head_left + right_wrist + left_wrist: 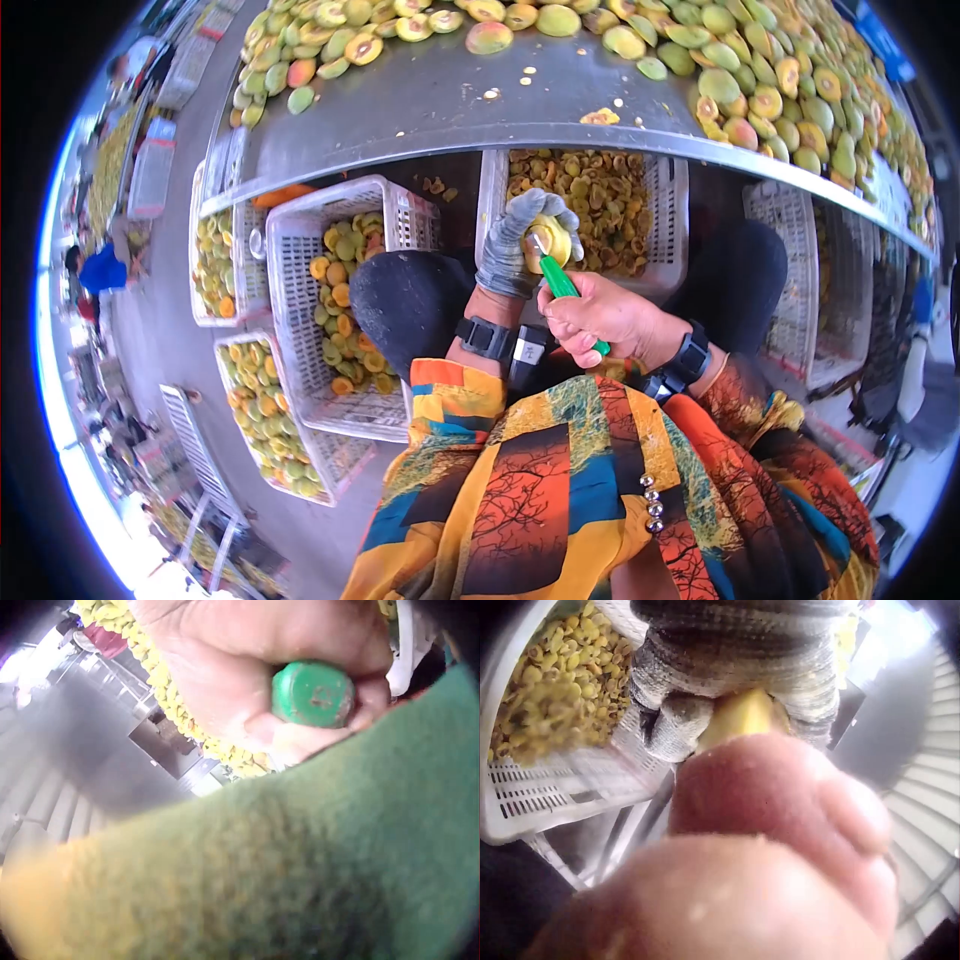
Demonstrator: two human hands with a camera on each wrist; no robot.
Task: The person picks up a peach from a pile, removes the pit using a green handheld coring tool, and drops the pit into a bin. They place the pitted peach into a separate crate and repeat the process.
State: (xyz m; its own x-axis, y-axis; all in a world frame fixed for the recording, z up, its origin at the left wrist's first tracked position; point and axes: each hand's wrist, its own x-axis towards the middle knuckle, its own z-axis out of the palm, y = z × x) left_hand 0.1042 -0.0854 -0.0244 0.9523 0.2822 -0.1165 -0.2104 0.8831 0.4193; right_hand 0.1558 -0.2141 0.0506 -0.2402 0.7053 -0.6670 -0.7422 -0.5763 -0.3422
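Note:
My left hand (pixel 514 246), in a grey knit glove, grips a yellow peach half (pixel 549 250) over the crate below. In the left wrist view, a pale yellow piece of the peach (pixel 744 714) shows between the gloved fingers. My bare right hand (pixel 610 320) is wrapped round a green-handled knife (pixel 560 280), its short metal tip at the peach's cut face. The butt of the green handle (pixel 313 694) pokes out of the right fist in the right wrist view. Most of the blade is hidden by the fruit.
A metal table (pixel 430 95) in front bears heaps of peach halves (pixel 800 100). Beneath its edge stands a white crate (pixel 668 225) of cut scraps. Another white crate (pixel 300 240) with fruit is by my left knee, with further crates (pixel 228 400) beyond it.

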